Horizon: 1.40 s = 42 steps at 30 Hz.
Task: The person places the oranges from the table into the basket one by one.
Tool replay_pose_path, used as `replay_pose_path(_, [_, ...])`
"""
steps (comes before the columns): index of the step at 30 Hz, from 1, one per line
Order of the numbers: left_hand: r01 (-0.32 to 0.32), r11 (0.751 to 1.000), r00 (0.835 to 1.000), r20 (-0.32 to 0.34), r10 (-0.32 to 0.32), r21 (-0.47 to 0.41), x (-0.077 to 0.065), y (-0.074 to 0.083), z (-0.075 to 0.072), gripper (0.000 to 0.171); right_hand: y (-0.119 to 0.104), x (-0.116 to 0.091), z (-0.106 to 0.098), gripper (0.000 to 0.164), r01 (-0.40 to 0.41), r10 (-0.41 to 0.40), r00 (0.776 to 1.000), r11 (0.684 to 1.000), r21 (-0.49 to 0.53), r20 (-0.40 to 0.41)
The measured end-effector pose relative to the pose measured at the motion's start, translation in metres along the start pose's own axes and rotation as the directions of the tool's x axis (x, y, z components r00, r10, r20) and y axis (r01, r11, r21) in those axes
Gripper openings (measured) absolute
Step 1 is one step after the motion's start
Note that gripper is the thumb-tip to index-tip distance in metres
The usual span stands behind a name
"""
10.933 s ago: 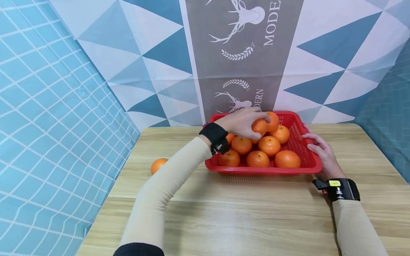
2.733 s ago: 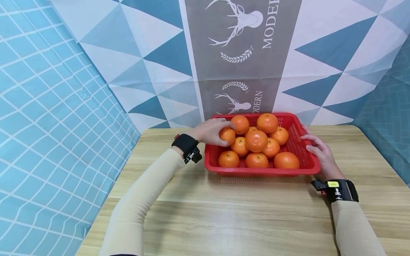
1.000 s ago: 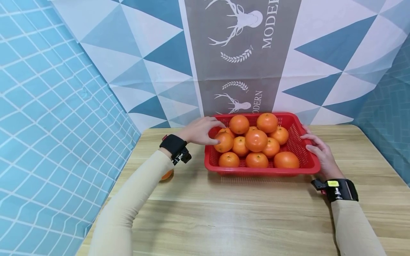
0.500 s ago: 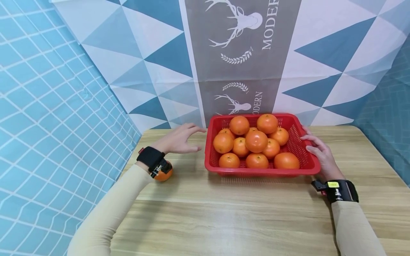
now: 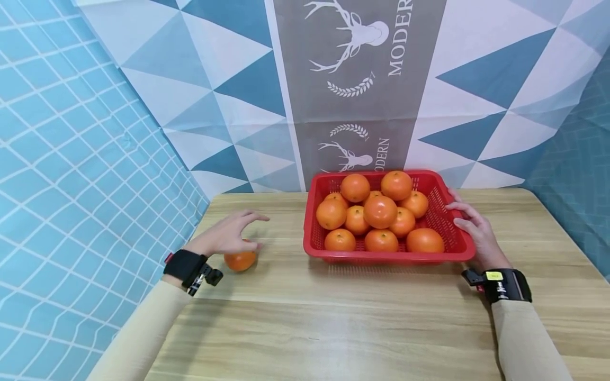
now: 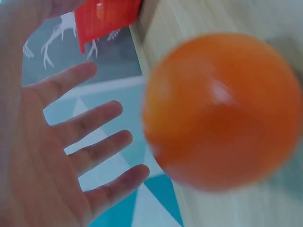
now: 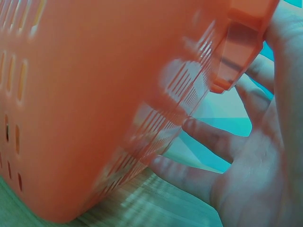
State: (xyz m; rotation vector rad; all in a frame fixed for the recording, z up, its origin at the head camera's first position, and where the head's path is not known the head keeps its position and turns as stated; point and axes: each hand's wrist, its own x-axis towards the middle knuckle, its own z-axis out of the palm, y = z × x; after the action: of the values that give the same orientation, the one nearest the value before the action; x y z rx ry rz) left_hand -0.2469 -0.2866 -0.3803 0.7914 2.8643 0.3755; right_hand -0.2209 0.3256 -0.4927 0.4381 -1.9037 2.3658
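My left hand (image 5: 229, 233), fingers spread, is beside and partly over a lone orange (image 5: 240, 259) on the table at the left. In the left wrist view this orange (image 6: 222, 113) appears large, and the fingertips (image 6: 135, 176) stand apart from it. My right hand (image 5: 481, 235) holds the right edge of a red plastic basket (image 5: 391, 257). In the right wrist view, two fingertips (image 7: 161, 163) of that hand touch the slotted side wall, with the thumb up by the rim. Several oranges (image 5: 380, 211) lie in the basket, some stacked on others.
Both hands work over a wooden table (image 5: 305, 328). A patterned cloth with a deer print (image 5: 355, 95) hangs behind the basket, and a blue checked cloth (image 5: 86, 174) runs along the left. The basket's right end shows bare red mesh.
Within the last second my left hand let go of an orange at the basket's left end, then moved left and nearer to the lone orange. The right hand stayed at the basket.
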Motion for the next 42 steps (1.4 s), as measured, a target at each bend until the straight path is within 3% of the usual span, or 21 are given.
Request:
replay_pose_path(6, [0.02,0.998,0.998,-0.066,-0.023,-0.057,-0.036,-0.019,0.003,0.069,0.001,0.001,0.001,0.042,-0.009,0.009,1.0,1.0,0.0,0.014])
replay_pose_path(11, [0.014,0.998,0.993,-0.114,-0.021,-0.057,-0.051,-0.024,0.0,0.071,0.001,0.001,0.001,0.042,-0.001,0.001,1.0,1.0,0.01,0.014])
replay_pose_path(16, [-0.007,0.999,0.991,-0.132,0.001,-0.046,-0.055,-0.027,0.006,0.07,0.001,0.0,0.001,0.04,0.0,0.0,1.0,1.0,0.013,0.007])
replay_pose_path(31, [-0.091,0.991,0.991,-0.105,0.081,-0.099,-0.058,-0.035,0.031,0.073,0.001,0.0,0.0,0.042,-0.06,0.06,0.998,0.998,-0.017,-0.007])
replay_pose_path(38, [-0.066,0.99,0.994,-0.094,0.055,-0.124,-0.053,-0.037,0.036,0.07,0.001,-0.002,0.0,0.04,-0.002,0.002,1.0,1.0,0.012,0.004])
replay_pose_path(42, [-0.064,0.99,0.993,-0.102,0.051,-0.125,-0.052,-0.037,0.036,0.068,0.0,-0.002,0.0,0.041,-0.008,0.008,1.0,1.0,0.008,0.006])
